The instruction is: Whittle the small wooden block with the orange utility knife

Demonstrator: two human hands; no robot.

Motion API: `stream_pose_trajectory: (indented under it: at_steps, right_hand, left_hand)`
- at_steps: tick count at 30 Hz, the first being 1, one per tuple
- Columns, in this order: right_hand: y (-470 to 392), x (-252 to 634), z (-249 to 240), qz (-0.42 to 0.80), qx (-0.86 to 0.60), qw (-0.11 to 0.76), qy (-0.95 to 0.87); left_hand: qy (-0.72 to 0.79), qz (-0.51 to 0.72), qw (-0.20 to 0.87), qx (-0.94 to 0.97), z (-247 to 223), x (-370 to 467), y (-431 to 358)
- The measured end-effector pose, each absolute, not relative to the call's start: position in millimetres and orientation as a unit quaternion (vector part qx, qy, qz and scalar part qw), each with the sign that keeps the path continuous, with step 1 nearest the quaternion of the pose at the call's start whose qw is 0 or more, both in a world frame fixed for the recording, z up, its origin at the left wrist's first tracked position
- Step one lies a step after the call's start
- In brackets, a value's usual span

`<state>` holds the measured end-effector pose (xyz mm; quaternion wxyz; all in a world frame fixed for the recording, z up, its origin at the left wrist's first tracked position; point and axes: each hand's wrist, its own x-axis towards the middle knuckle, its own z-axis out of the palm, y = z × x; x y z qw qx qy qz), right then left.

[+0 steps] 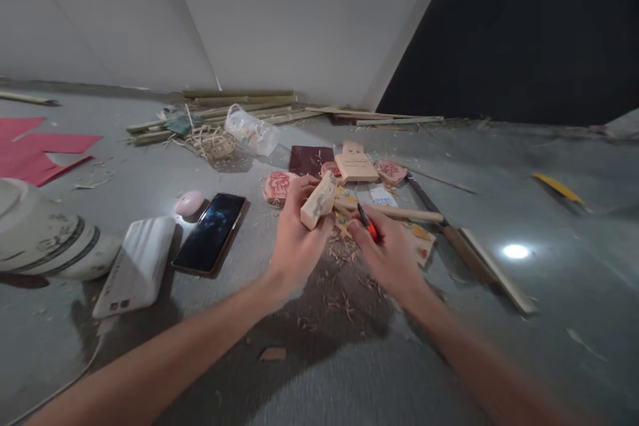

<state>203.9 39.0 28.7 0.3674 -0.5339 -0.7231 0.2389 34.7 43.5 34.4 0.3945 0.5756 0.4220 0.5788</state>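
Note:
My left hand (pixel 303 229) is closed around a pale wooden block (pixel 319 200), whose upper side looks carved or marked. My right hand (pixel 387 246) grips a slim orange-and-black tool (pixel 368 221) with its dark tip pointing up and left; the exact kind is unclear. The tool is a little right of the block. Beneath and between the hands, curled wood shavings (pixel 344 249) lie on the floor. Beyond my right hand is a pale wooden stick (pixel 414 214), above a patterned sheet (pixel 423 243) that my hand partly hides.
Past my hands lie red-marked wood pieces (pixel 277 186), a carved wooden block (pixel 357 166) and a dark red square (pixel 310 160). To the left are a phone (pixel 210 234), a power bank (pixel 137 266) and a pink case (pixel 189 203). A long brown-handled tool (pixel 466 253) lies right.

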Motion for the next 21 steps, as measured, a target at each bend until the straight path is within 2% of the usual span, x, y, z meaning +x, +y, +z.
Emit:
stream_pose_trajectory:
  at_steps: [7, 15, 21]
  right_hand:
    - [27, 200, 32, 0.245, -0.504, 0.283, -0.779]
    - [19, 201, 18, 0.232, -0.479, 0.282, -0.798]
    - [26, 204, 14, 0.214, -0.415, 0.275, -0.841]
  left_hand:
    - [0.420, 0.485, 0.342, 0.686, 17, -4, 23]
    - [0.434, 0.467, 0.346, 0.688, 4, -26, 28]
    - [0.441, 0.426, 0.299, 0.731, -1, -31, 32]
